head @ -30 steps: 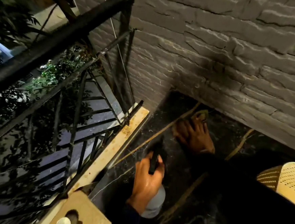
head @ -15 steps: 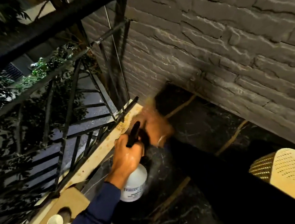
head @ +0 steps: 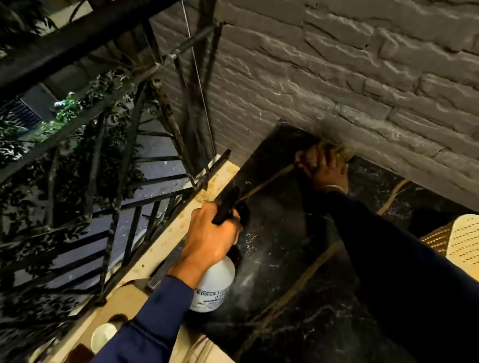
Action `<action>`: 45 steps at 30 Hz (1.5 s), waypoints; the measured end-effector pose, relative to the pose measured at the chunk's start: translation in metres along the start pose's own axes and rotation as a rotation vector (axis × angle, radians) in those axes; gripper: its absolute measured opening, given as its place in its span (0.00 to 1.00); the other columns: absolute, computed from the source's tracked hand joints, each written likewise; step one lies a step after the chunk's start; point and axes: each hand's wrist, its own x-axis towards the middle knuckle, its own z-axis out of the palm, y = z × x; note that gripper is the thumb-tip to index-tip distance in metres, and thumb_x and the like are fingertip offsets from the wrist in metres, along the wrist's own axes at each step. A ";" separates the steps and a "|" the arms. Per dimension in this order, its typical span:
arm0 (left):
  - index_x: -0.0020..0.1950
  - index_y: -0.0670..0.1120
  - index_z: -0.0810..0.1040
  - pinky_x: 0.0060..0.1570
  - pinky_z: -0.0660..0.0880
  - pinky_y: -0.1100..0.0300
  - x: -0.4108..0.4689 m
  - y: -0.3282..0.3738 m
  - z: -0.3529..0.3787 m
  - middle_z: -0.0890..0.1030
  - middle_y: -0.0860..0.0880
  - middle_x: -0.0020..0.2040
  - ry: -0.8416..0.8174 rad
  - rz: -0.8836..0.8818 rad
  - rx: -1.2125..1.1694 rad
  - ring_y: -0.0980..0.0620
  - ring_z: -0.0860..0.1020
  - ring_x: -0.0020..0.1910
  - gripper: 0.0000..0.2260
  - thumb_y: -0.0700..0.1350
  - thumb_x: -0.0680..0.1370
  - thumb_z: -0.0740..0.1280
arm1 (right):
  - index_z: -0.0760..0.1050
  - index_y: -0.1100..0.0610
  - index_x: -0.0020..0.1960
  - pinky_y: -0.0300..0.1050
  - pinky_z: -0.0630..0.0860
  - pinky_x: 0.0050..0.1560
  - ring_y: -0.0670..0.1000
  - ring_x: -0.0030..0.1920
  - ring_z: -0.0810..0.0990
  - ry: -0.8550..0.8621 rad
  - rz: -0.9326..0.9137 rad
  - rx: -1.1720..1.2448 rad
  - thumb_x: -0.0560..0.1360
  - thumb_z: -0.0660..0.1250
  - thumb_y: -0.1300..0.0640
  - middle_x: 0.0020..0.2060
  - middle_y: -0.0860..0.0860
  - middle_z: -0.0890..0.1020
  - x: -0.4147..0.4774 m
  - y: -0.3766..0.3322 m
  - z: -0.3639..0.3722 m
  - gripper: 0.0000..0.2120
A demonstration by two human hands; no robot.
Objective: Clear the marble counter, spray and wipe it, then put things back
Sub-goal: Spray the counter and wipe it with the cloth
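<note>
The black marble counter [head: 294,234] with tan veins runs along the grey brick wall. My left hand [head: 211,235] grips a white spray bottle [head: 212,286] by its black trigger head and holds it above the counter's left edge. A faint mist hangs beside the bottle. My right hand [head: 324,169] reaches to the far corner by the wall. It holds a yellowish cloth [head: 341,147] against the marble. That hand and the cloth are blurred.
A black metal railing [head: 78,45] borders the left, with foliage beyond it. A beige ledge [head: 163,244] lies between railing and counter. A white cup [head: 103,336] sits at the lower left. A cream perforated chair [head: 478,242] stands at the right.
My right hand with the cloth swept left across the marble, then back right into the far corner by the wall. The spray bottle rose and shifted slightly.
</note>
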 end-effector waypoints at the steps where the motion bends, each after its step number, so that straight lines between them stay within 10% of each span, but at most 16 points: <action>1: 0.36 0.41 0.80 0.39 0.80 0.50 -0.006 0.000 -0.003 0.83 0.44 0.31 -0.018 0.013 0.009 0.48 0.82 0.34 0.10 0.47 0.70 0.65 | 0.54 0.47 0.76 0.63 0.53 0.74 0.59 0.76 0.54 -0.014 -0.007 -0.014 0.74 0.46 0.28 0.76 0.55 0.58 -0.011 -0.004 0.008 0.37; 8: 0.32 0.39 0.78 0.32 0.77 0.44 -0.062 -0.026 -0.045 0.81 0.40 0.30 0.011 -0.001 -0.029 0.41 0.81 0.32 0.11 0.46 0.63 0.62 | 0.60 0.42 0.73 0.59 0.63 0.71 0.59 0.72 0.63 -0.062 -0.408 -0.012 0.76 0.52 0.35 0.71 0.53 0.66 -0.183 -0.134 0.039 0.28; 12: 0.48 0.32 0.78 0.43 0.79 0.55 -0.098 -0.039 -0.063 0.80 0.29 0.45 -0.042 -0.047 -0.070 0.34 0.80 0.54 0.25 0.53 0.65 0.64 | 0.81 0.54 0.55 0.42 0.68 0.57 0.53 0.51 0.82 -0.037 -0.381 0.373 0.75 0.64 0.50 0.51 0.52 0.84 -0.290 -0.209 0.057 0.14; 17: 0.31 0.40 0.76 0.26 0.69 0.55 -0.103 -0.077 -0.064 0.77 0.46 0.27 -0.020 -0.086 0.059 0.45 0.75 0.27 0.08 0.45 0.60 0.63 | 0.66 0.50 0.71 0.54 0.57 0.75 0.56 0.72 0.64 -0.050 -0.825 0.053 0.75 0.59 0.44 0.70 0.55 0.70 -0.268 -0.177 0.063 0.26; 20: 0.35 0.41 0.79 0.29 0.73 0.55 -0.105 -0.072 -0.051 0.81 0.45 0.31 -0.067 -0.025 0.065 0.46 0.79 0.30 0.09 0.46 0.64 0.63 | 0.46 0.37 0.74 0.52 0.54 0.76 0.54 0.77 0.56 0.041 -0.477 0.110 0.78 0.58 0.42 0.78 0.51 0.56 -0.225 -0.091 0.037 0.30; 25: 0.39 0.42 0.78 0.31 0.78 0.47 -0.113 -0.072 -0.040 0.81 0.40 0.37 -0.099 0.035 0.069 0.41 0.81 0.34 0.09 0.47 0.67 0.64 | 0.62 0.45 0.71 0.61 0.64 0.70 0.61 0.69 0.66 0.130 0.251 0.044 0.73 0.46 0.27 0.70 0.53 0.67 -0.200 0.043 0.000 0.34; 29: 0.38 0.44 0.77 0.29 0.74 0.49 -0.120 -0.077 -0.048 0.80 0.43 0.38 -0.071 0.002 0.107 0.44 0.80 0.35 0.07 0.47 0.66 0.64 | 0.57 0.50 0.74 0.63 0.59 0.72 0.64 0.72 0.62 0.113 0.369 -0.033 0.75 0.46 0.32 0.73 0.60 0.63 -0.219 0.008 0.018 0.33; 41: 0.34 0.43 0.77 0.27 0.68 0.58 -0.118 -0.090 -0.081 0.78 0.43 0.30 -0.096 0.030 0.263 0.45 0.76 0.28 0.03 0.39 0.68 0.67 | 0.71 0.48 0.68 0.49 0.59 0.75 0.49 0.72 0.68 -0.017 -0.461 0.186 0.78 0.55 0.60 0.65 0.46 0.76 -0.311 -0.230 0.067 0.20; 45: 0.29 0.44 0.75 0.29 0.69 0.59 -0.128 -0.100 -0.085 0.77 0.47 0.27 -0.126 0.029 0.272 0.46 0.75 0.28 0.06 0.41 0.66 0.66 | 0.64 0.51 0.74 0.54 0.54 0.76 0.53 0.76 0.58 -0.107 -0.606 -0.001 0.76 0.58 0.44 0.73 0.55 0.66 -0.342 -0.197 0.070 0.28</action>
